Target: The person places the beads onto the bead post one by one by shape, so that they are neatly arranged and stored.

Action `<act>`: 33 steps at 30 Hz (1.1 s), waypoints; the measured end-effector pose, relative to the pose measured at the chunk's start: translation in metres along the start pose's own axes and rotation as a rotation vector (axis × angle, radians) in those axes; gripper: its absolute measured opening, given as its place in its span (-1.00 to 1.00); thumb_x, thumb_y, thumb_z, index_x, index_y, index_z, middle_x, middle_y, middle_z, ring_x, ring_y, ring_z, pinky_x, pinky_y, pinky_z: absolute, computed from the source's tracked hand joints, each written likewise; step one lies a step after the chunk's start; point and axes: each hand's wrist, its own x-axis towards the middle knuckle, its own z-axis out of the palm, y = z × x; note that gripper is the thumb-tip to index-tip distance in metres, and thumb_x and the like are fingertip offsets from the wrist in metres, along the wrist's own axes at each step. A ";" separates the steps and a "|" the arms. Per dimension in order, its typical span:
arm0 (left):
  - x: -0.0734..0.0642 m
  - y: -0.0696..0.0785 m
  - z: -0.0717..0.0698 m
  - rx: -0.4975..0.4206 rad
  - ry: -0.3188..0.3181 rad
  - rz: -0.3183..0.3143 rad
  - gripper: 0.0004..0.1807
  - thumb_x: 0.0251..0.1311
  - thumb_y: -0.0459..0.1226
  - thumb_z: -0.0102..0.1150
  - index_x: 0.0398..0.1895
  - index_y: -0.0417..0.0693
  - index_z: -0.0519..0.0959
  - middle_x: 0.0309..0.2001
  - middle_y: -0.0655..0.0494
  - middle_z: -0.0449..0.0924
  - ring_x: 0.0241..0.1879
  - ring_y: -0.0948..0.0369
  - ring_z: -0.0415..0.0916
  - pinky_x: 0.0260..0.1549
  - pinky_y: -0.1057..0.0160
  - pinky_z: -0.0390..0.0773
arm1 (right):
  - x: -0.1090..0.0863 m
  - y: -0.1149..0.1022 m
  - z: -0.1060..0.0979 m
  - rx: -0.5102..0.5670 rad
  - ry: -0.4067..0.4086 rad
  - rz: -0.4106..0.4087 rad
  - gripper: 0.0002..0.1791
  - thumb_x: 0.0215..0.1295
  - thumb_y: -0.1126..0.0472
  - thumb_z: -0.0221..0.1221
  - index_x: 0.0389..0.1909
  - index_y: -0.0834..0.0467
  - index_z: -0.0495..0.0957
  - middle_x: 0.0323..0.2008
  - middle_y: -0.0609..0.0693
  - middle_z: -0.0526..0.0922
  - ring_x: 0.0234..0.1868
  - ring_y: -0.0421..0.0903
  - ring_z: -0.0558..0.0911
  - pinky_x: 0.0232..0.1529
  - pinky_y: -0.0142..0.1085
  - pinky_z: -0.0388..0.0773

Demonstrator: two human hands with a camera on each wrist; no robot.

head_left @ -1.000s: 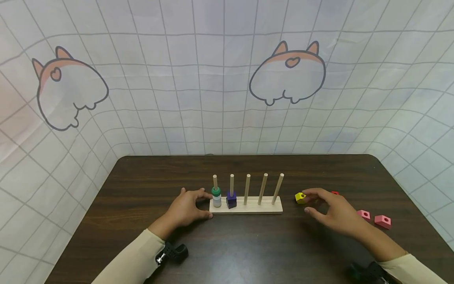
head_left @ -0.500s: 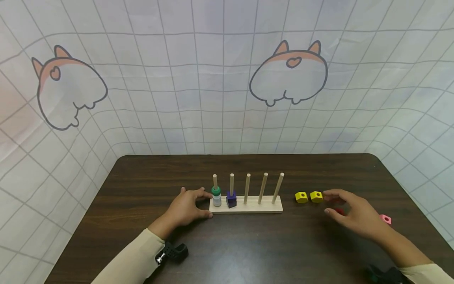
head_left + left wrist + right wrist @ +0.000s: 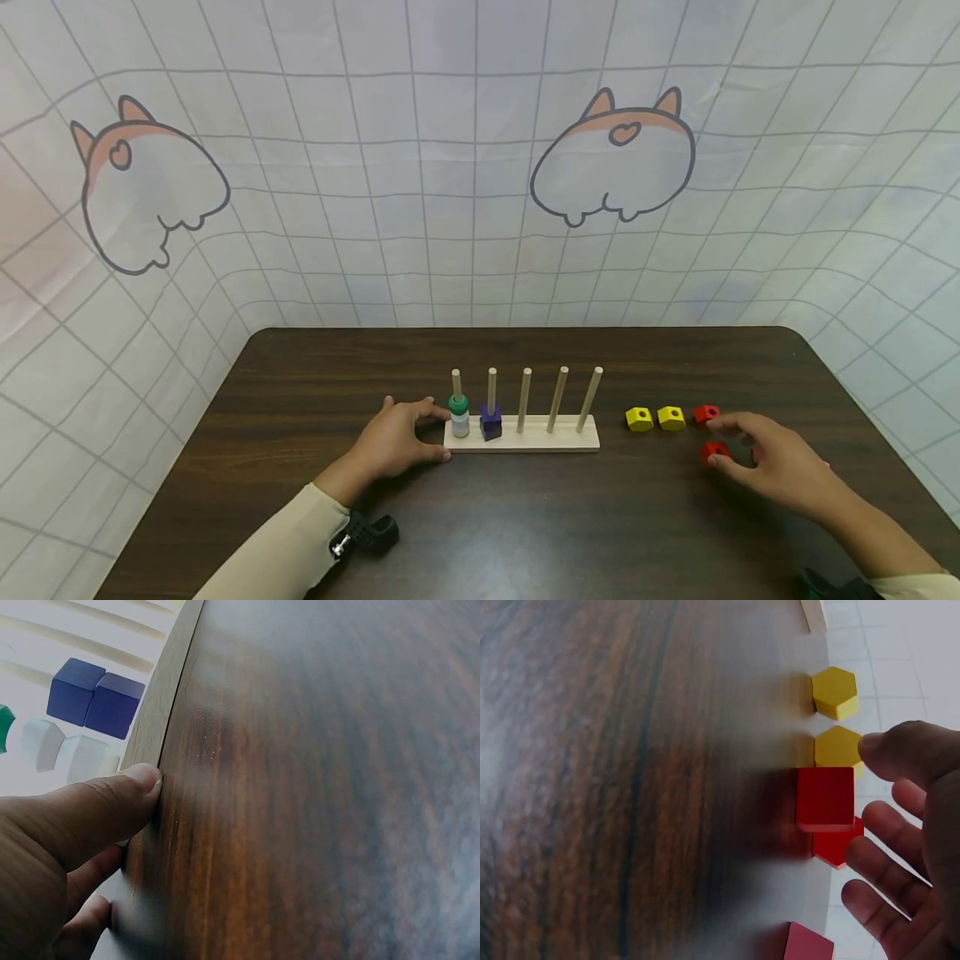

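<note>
My left hand [image 3: 401,437] grips the left end of a wooden peg board [image 3: 558,440], its thumb along the front edge. White blocks topped by a green one [image 3: 458,406] are threaded on the leftmost peg. The second peg carries two purple blocks [image 3: 75,691]. To the right, my right hand [image 3: 780,467] hovers with parted fingers and holds nothing. Its thumb tip is close by a red block [image 3: 712,452], and the index fingertip is near another red block [image 3: 705,413] farther back. In the right wrist view the thumb overlaps a yellow block [image 3: 835,745].
Two yellow blocks stand in a row right of the board, the left one [image 3: 639,419] nearest it. A pink block [image 3: 808,943] lies under the right hand, mostly hidden in the head view. Behind the dark wooden table [image 3: 525,517] hangs a gridded cloth [image 3: 375,208].
My right hand has moved rightward from the yellow blocks to the red ones, uncovering both yellows. The left hand and the peg board have stayed in place.
</note>
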 end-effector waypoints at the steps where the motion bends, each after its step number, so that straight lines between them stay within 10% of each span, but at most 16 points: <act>1: 0.000 0.000 0.000 0.001 -0.001 -0.002 -0.43 0.00 -0.07 0.62 0.15 0.15 0.71 0.35 -0.09 0.49 0.38 0.01 0.40 0.50 -0.24 -0.25 | 0.000 0.001 0.001 -0.004 0.000 0.002 -0.52 0.15 0.11 0.52 0.05 0.16 0.62 0.01 0.12 0.67 -0.09 0.13 0.66 -0.21 0.07 0.63; 13: 0.001 0.000 0.001 0.022 0.000 -0.009 -0.43 0.00 -0.05 0.62 0.15 0.16 0.71 0.36 -0.11 0.48 0.38 -0.02 0.40 0.50 -0.23 -0.23 | -0.003 0.011 0.005 -0.031 -0.049 0.030 -0.63 0.14 0.08 0.52 -0.06 0.01 0.66 -0.18 -0.14 0.63 -0.43 -0.25 0.34 -0.49 -0.35 0.28; 33: 0.000 0.001 -0.001 0.019 -0.004 -0.014 -0.43 0.00 -0.05 0.62 0.15 0.19 0.70 0.37 -0.09 0.47 0.39 0.00 0.39 0.51 -0.22 -0.23 | 0.006 0.004 0.018 -0.048 0.057 -0.114 -0.59 0.02 0.22 0.57 -0.10 -0.06 0.67 -0.13 -0.19 0.70 -0.10 -0.07 0.68 -0.16 -0.01 0.67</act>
